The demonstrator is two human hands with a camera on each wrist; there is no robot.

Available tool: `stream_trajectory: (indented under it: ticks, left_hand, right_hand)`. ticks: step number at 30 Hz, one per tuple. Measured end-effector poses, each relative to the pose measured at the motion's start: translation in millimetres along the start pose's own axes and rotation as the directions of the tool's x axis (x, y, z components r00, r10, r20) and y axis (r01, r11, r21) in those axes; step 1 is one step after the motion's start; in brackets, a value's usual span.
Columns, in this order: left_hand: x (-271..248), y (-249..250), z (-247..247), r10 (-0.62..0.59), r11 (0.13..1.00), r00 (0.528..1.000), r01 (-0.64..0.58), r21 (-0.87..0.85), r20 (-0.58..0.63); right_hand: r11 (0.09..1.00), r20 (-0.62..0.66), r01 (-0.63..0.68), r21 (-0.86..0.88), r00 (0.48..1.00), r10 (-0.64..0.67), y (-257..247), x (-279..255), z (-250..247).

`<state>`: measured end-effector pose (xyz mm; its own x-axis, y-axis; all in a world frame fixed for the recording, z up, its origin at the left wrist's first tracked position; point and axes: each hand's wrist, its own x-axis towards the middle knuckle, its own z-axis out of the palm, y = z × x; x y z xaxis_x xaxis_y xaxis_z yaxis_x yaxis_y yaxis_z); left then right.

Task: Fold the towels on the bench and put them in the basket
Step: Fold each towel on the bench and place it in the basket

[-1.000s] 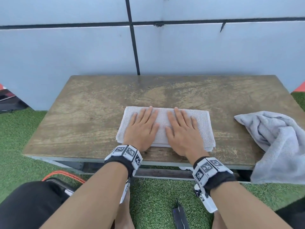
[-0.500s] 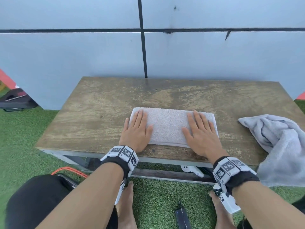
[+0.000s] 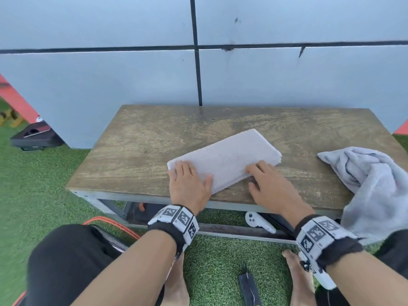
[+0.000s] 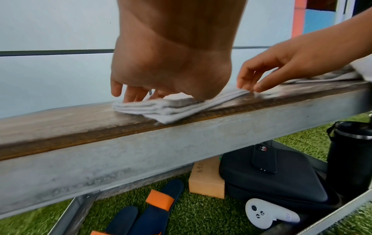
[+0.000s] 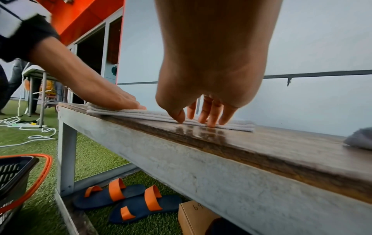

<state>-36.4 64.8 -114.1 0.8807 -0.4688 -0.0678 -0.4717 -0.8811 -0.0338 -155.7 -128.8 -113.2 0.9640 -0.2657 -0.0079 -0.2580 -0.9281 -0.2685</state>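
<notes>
The folded white towel [image 3: 225, 160] lies on the wooden bench [image 3: 136, 151], its long axis slanting from near-left to far-right. The left hand [image 3: 187, 184] presses its near-left end, fingers straight; the right hand [image 3: 268, 184] touches its near edge, fingers loosely spread.

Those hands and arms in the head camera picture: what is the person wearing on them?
Both forearms are bare, with no sleeves and no gloves. The left hand and the right hand each have a black band round the wrist, ringed by white blocks printed with black-and-white square code markings: the left wrist band and the right wrist band. A white part hangs beneath the right one.
</notes>
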Motion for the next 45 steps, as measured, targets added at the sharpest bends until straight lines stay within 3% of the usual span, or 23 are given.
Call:
stream_trajectory:
  ticks: [2,5,7,11,14,18,21,27,30,33,36,39,43,45]
  left_hand:
    - [-10,3,-13,0.078,0.997,0.995,-0.077,0.022,-0.063]
    - [-18,-5,-17,0.267,0.935,0.95,-0.296,-0.193,-0.164]
    - [-20,-16,-12,0.315,0.888,0.925,-0.366,-0.278,-0.213]
    - [-24,-35,1,0.372,0.893,0.928,-0.364,-0.263,-0.019]
    - [-26,-38,4,0.45,0.884,0.892,-0.45,-0.127,-0.03]
    - [-25,-37,6,0.447,0.872,0.892,-0.451,-0.192,-0.065]
    - [-26,-31,-1,0.455,0.834,0.884,-0.464,-0.299,-0.103]
    - [-25,-32,-5,0.427,0.708,0.87,-0.49,-0.508,-0.245]
    - [-24,-34,-9,0.38,0.644,0.858,-0.513,-0.567,-0.345]
    - [-25,-34,-18,0.332,0.593,0.88,-0.475,-0.65,-0.34]
    - [-30,-31,-23,0.303,0.53,0.923,-0.371,-0.763,-0.239]
    - [-36,-22,-26,0.234,0.448,0.95,-0.295,-0.844,-0.208]
    - [-34,-14,-22,0.216,0.299,0.972,-0.158,-0.941,-0.095]
    - [-28,-13,-17,0.218,0.341,0.974,-0.132,-0.931,-0.058]
  right_hand:
    - [0.997,0.065,-0.062,0.036,0.996,0.06,6,1,-2]
    - [0.982,0.097,-0.118,0.144,0.99,0.105,9,-1,-1]
    - [0.969,0.079,-0.112,0.219,0.992,0.096,9,-5,2]
    - [0.968,0.117,-0.085,0.235,0.991,0.058,12,-15,2]
    - [0.972,0.16,-0.04,0.233,0.987,0.003,16,-22,-1]
    - [0.998,0.196,0.026,0.059,0.98,-0.037,11,-31,2]
    - [0.992,0.159,-0.007,-0.126,0.987,0.027,3,-35,12]
    - [0.997,0.022,-0.058,-0.05,0.998,0.06,-6,-35,15]
    - [0.999,-0.008,-0.014,0.034,1.0,0.014,-3,-38,13]
    - [0.966,-0.093,0.062,0.249,0.995,-0.04,3,-43,11]
    - [0.853,-0.138,0.119,0.509,0.989,-0.055,3,-47,5]
    - [0.711,-0.085,0.061,0.7,0.996,-0.002,-4,-49,-3]
    - [0.746,-0.015,-0.102,0.658,0.989,0.148,-4,-34,-5]
    - [0.753,0.036,-0.148,0.641,0.986,0.164,-3,-21,-7]
